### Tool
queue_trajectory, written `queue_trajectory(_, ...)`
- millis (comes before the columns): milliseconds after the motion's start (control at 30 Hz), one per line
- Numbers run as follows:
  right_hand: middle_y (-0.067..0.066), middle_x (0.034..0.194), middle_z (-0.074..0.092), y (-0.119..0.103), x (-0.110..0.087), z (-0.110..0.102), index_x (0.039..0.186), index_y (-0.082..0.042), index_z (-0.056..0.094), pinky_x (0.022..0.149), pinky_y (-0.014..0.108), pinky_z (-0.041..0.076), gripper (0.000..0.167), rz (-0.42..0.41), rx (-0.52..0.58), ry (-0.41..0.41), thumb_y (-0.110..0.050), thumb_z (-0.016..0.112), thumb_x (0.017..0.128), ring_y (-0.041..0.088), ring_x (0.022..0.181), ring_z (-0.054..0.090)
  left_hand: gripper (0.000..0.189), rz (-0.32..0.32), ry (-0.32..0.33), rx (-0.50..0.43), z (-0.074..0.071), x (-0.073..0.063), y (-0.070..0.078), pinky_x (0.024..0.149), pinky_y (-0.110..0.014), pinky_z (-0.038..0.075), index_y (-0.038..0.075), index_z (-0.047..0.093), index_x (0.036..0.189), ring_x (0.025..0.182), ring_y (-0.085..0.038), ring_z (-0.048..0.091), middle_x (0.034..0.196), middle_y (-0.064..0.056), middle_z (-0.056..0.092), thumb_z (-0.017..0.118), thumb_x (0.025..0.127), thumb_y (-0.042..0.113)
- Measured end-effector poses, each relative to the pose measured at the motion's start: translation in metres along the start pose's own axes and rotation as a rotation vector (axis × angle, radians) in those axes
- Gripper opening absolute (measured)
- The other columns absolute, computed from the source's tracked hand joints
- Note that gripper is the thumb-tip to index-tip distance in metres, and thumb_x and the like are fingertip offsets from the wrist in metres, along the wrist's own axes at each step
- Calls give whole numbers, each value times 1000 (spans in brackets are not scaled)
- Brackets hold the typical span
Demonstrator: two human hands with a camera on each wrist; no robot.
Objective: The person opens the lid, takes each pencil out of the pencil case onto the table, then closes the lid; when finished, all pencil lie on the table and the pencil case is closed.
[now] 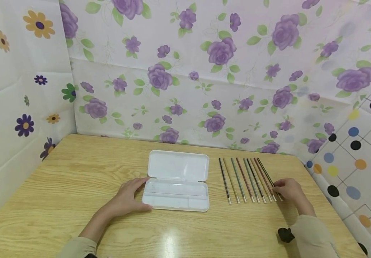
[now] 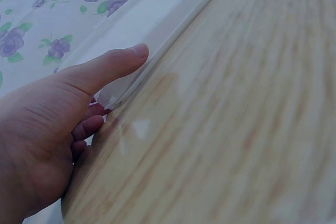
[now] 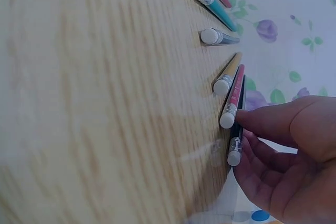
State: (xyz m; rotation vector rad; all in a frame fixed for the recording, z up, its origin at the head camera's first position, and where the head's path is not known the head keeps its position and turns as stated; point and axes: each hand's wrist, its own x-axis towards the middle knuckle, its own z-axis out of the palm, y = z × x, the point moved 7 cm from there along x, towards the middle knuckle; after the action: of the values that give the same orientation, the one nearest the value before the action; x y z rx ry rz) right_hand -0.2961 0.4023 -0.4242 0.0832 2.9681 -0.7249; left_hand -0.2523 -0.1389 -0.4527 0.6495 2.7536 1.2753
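Observation:
A white plastic pencil case [image 1: 176, 195] lies with its lid [image 1: 178, 165] laid back; its tray has low dividers and no pencils in it. My left hand [image 1: 128, 199] grips the case's left end, thumb [image 2: 118, 64] on the front edge and fingers at the hinge side. Several eraser-tipped pencils lie side by side to the right of the case, among them a yellow pencil [image 1: 231, 179]. At the row's right end, my right hand [image 1: 289, 190] pinches a black pencil [image 3: 236, 142] near its eraser end. A red pencil [image 3: 234, 95] lies right beside it.
The wood-grain table [image 1: 114, 236] carries the case and pencils. Behind it hangs a flowered cloth [image 1: 185, 100], with patterned sheets at the left and right sides. A small black object [image 1: 285, 235] sits by the right sleeve.

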Motion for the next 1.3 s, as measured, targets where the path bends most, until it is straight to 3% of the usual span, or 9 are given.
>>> queue_trajectory(233,30,104,63,0,0,1,110,15,62,77,52,48,34,4,0,-11,-13,65,91,43,93,59,98,2,3,5,0,1,-2,101,-63,20,5,41,145,125,-40,39,140,-17,47,84,69,48)
queue_trajectory(600,24,95,65,0,0,1,112,17,59,67,41,51,35,6,50,-19,-13,60,93,26,77,62,97,2,8,-1,0,0,-1,102,-62,19,5,41,145,127,-41,38,140,-17,47,83,69,47)
queue_trajectory(800,33,110,59,-11,-1,-5,119,15,56,78,52,49,36,0,18,32,-13,50,98,43,95,59,98,-5,0,3,1,0,-2,101,-65,20,5,40,146,130,-44,34,141,-18,45,83,69,48)
queue_trajectory(900,34,114,57,-28,-2,-9,123,14,55,80,54,47,38,-37,11,81,-14,49,99,47,101,56,98,-17,-4,-3,1,1,-2,101,-65,21,6,40,146,130,-43,33,142,-17,45,83,69,49)
queue_trajectory(1033,31,110,61,-66,-3,-11,122,13,56,77,52,49,36,-132,-4,119,-15,53,98,45,98,59,98,-18,-5,-6,1,1,-2,101,-64,22,6,40,146,129,-42,34,142,-17,45,83,69,49)
queue_trajectory(1300,16,104,67,-156,-11,26,116,5,64,79,45,52,25,-379,14,29,-6,60,95,31,95,63,96,9,-1,8,0,1,-1,100,-63,22,5,41,145,125,-41,39,139,-17,47,83,70,48)
